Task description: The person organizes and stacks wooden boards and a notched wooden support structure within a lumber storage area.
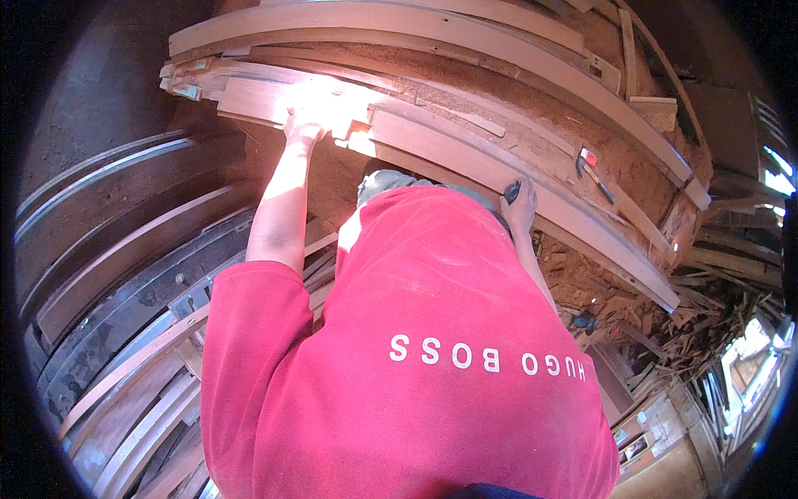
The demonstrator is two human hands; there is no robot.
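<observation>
Grip of the left hand (304, 127) meets the near edge of a board (249, 101), left of a long plank (465, 158); glare obscures finger closure. Right hand (522, 209), closure undetermined, is at the plank beside a small dark object (512, 192). Hammer (593, 175) lies beyond.

white capital lettering (492, 359); two words; on red shirt (399, 424); upside down

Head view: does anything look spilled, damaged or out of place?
Yes: loose sawdust lies between the planks, and wood scraps are heaped untidily at right. Glare at the left hand could hide damage there.
</observation>
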